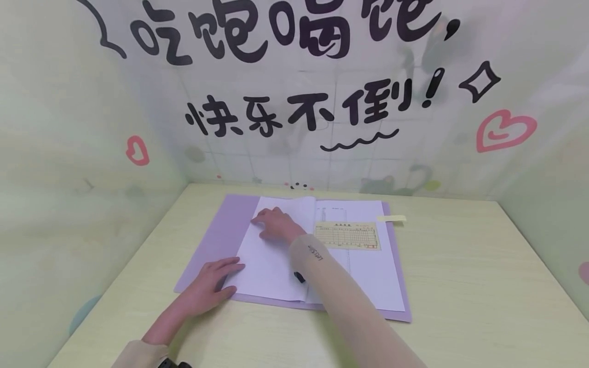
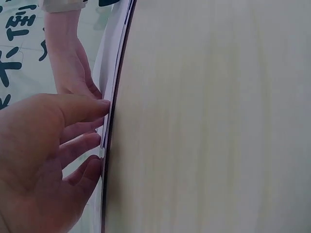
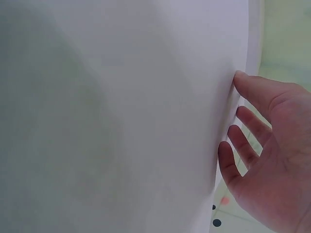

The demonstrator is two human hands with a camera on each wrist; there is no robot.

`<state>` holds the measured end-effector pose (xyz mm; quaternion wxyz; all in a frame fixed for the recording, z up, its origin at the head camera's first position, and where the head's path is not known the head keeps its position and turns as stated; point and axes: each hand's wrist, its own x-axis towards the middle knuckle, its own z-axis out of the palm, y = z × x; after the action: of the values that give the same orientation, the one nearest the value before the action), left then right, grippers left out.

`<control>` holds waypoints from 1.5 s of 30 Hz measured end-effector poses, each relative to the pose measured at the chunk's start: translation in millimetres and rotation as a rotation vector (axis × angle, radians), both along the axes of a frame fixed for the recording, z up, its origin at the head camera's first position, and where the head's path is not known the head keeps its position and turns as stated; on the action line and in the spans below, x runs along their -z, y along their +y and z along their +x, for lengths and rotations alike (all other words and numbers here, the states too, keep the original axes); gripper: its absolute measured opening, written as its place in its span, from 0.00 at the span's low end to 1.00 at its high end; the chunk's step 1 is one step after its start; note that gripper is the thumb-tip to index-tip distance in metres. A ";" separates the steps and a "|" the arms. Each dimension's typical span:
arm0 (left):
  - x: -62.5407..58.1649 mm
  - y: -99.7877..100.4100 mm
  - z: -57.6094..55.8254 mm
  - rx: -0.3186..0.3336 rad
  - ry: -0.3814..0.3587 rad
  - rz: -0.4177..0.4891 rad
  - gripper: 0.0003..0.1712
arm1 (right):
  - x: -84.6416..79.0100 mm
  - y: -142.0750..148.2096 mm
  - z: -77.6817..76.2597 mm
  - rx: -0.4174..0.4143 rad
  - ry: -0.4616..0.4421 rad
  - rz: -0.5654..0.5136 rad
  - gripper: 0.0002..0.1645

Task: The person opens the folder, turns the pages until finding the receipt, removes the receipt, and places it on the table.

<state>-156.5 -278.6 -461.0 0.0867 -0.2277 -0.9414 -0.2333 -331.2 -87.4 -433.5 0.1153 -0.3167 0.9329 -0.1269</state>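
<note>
Fingers (image 3: 229, 164) loosely parted, left hand (image 1: 208, 287) and right hand (image 1: 278, 226) touching white page (image 1: 269, 268)

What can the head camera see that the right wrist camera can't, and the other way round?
Only the head camera shows the left hand, the yellowish slip and the little tab. Only the right wrist camera shows the palm side of the right hand. Both show that hand's fingers touching the white page.
</note>
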 end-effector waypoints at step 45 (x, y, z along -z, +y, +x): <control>-5.3 1.5 -6.8 -0.021 -0.092 0.016 0.28 | -49.5 19.9 2.9 -0.098 -0.024 -0.188 0.27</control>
<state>-163.4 -277.1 -455.7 0.0476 -0.2063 -0.9448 -0.2499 -328.3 -67.5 -384.0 0.1025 -0.3696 0.8989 -0.2118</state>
